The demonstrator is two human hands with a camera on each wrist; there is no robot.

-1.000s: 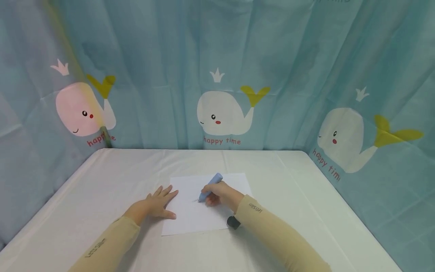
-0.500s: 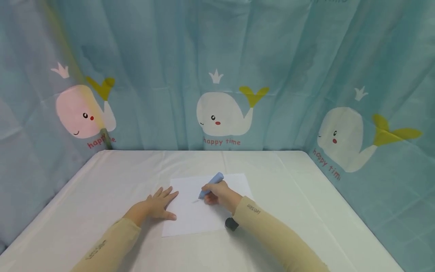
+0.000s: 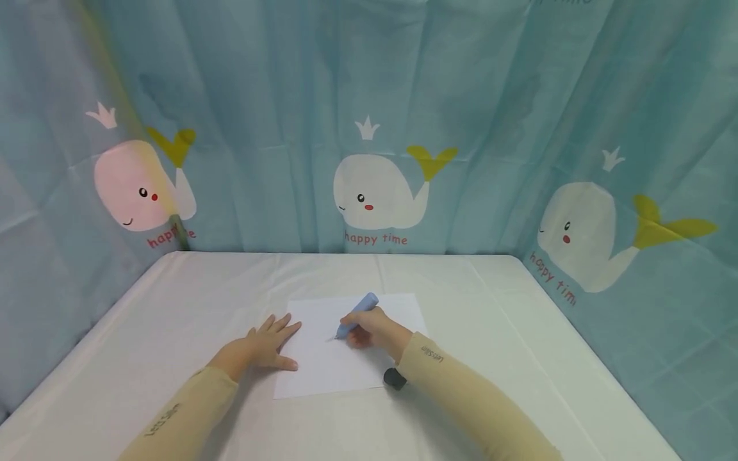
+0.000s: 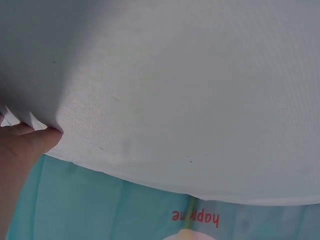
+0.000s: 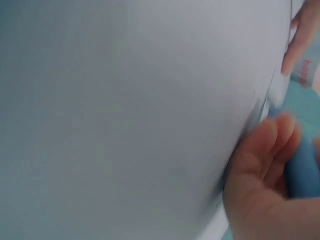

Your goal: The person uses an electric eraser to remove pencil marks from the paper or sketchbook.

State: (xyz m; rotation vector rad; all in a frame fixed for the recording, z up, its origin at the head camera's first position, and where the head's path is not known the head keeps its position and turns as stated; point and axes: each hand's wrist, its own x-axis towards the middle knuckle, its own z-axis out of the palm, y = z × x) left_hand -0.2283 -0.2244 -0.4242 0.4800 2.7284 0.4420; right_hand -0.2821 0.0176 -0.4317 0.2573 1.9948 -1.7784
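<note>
My right hand (image 3: 371,328) grips a blue pen (image 3: 356,315), fingers curled round its barrel, the tip touching a white sheet of paper (image 3: 346,368) that lies near the middle of the white table (image 3: 496,320). My left hand (image 3: 262,346) rests flat, fingers straight and spread, fingertips on the sheet's left edge. Whale-print curtain (image 3: 377,186) behind the table.

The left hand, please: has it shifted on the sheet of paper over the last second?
No. The left hand lies flat at the paper's left edge, as before.
</note>
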